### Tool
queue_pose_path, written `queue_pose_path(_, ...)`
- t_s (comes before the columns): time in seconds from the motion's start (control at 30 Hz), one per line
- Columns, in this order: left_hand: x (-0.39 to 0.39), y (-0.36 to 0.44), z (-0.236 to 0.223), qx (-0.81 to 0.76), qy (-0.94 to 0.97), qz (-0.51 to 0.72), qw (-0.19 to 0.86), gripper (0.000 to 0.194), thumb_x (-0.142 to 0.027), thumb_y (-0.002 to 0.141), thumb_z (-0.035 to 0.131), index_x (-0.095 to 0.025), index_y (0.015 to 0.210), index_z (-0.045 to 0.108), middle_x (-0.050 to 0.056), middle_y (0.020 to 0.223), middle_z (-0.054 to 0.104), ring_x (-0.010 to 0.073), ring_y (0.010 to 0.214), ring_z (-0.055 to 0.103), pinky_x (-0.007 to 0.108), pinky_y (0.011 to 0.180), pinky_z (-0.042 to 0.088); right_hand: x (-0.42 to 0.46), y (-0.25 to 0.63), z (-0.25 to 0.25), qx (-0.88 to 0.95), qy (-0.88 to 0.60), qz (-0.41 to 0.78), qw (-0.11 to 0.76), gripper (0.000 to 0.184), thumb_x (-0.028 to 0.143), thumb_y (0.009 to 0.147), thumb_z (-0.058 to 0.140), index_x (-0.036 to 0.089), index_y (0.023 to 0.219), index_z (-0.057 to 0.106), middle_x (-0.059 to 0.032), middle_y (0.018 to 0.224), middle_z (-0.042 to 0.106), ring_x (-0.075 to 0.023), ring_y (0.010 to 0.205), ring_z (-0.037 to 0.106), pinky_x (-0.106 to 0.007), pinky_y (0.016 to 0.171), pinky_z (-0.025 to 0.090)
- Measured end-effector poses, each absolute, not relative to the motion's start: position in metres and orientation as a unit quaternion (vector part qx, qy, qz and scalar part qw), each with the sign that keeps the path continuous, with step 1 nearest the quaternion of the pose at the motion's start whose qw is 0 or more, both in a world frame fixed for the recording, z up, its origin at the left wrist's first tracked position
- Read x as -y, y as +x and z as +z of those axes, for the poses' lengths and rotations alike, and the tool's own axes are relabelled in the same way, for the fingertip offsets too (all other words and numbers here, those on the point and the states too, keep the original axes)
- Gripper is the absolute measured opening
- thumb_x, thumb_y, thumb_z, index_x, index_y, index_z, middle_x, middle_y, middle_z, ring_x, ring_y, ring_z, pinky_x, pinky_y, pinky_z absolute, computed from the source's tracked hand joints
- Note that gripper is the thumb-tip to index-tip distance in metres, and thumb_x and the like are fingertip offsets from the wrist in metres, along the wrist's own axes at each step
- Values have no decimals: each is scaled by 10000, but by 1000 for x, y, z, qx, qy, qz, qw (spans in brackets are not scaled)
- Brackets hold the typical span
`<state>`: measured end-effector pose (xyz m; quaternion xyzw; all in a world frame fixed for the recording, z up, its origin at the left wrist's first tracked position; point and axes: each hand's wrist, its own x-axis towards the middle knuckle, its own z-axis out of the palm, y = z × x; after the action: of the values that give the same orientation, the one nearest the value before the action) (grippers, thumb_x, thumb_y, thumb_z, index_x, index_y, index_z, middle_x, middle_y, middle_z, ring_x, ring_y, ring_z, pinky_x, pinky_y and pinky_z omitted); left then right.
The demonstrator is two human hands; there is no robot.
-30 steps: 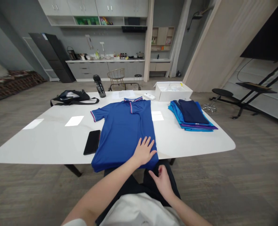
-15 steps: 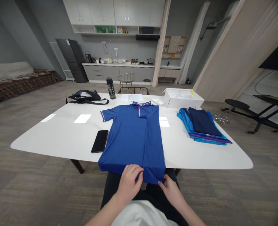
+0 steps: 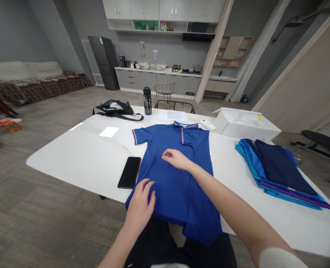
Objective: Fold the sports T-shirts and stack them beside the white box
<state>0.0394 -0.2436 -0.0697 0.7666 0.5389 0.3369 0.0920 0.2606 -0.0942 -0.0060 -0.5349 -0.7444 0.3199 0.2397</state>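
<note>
A blue short-sleeved polo shirt [image 3: 170, 186] lies on the white table, its collar at the far end and its hem hanging over the near edge. One sleeve points out to the left, while the other side is folded inward over the front. Above the shirt's lower left part, my left hand [image 3: 141, 203] is open with its fingers apart. My right hand [image 3: 178, 159] hovers over the middle of the chest, fingers loosely bent and no cloth visible between them. Beside the shirt's left edge lies a black phone [image 3: 129, 172].
On the right of the table [image 3: 78, 160] is a stack of folded blue, navy and purple clothes [image 3: 282, 167]. Behind it stands a white box [image 3: 245, 126]. Along the far edge are a black bag [image 3: 114, 107], a dark bottle [image 3: 147, 101], papers [image 3: 172, 115] and a white device [image 3: 207, 125].
Both hands have let go of the hem. My right hand has moved forward and left over the chest; my left has shifted left. The hem's right part hangs lower, and the view has turned left.
</note>
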Motion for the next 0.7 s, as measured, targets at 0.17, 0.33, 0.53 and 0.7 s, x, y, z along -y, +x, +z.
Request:
queue_pose_path(0.17,183,75,-81,-543,799,248,72,477,-221,990,494,-120,1456,474,203,1527,460,336,1438,442,510,1143,452,-38,189,-45,731,-573,291,231,237,307,912,686,170,1104,710,-77,1112,739,-184,993,676,-289,900,491)
queue_pose_path(0.33,164,76,-98,-537,810,230,60,451,-183,981,485,-112,1426,506,201,1509,505,349,1404,488,553,1133,457,-88,139,-68,792,-537,223,188,464,461,889,702,192,1265,659,-105,1341,646,-252,1236,577,-391,1051,428)
queue_pose_path(0.53,220,43,-95,-508,795,320,87,404,-95,939,481,-223,1302,601,115,1300,666,263,1169,658,455,993,566,-93,118,-81,844,-523,85,81,548,564,980,522,206,1392,574,-153,1431,542,-328,1304,452,-532,1064,354)
queue_pose_path(0.7,282,9,-135,-612,603,511,9,240,-118,818,706,-249,857,509,17,819,597,192,761,621,338,696,549,-97,106,-77,833,-549,32,61,380,392,1018,491,200,1341,554,-158,1317,603,-312,1190,524,-457,968,436)
